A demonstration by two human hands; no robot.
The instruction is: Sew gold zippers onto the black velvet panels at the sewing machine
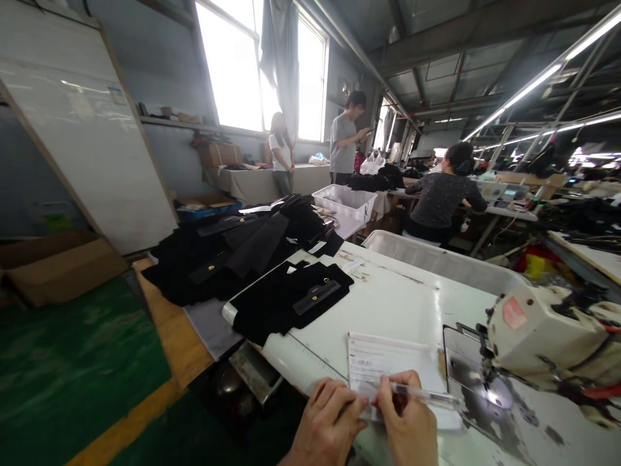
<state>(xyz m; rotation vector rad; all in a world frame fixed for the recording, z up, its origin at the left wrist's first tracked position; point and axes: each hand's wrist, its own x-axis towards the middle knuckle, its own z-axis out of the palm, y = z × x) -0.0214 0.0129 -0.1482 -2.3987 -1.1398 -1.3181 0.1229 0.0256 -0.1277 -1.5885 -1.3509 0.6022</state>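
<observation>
Two hands at work: both sit at the near edge of a white worktop [388,304], low in the view.
Far left: flattened cardboard [58,265] lies on the green floor [72,369], below a large white board [82,123] leaning on the wall.
Left of centre: a heap of black fabric pieces [233,249] spreads over a low surface; one more black piece [291,298] with a small tab lies on the worktop's left end.
Left hand [327,424]: fingers curled down, pressing on the lower left corner of a lined paper form [388,366]; they grip nothing that I can see.
Paper form: lies flat on the worktop, just ahead of both hands, its near edge under them.
Right hand [410,424]: fingers closed round a clear pen [427,395], which points off to the right, with its barrel across the form's lower edge.
Right: a sewing machine [543,330] stands on the worktop, its metal plate [473,375] just beside the form.
Behind: a white plastic tub [344,200] sits further back, and a long grey tray [446,262] runs along the worktop's far edge.
Background: two people stand by the window; a third person sits at another machine with their back turned.
</observation>
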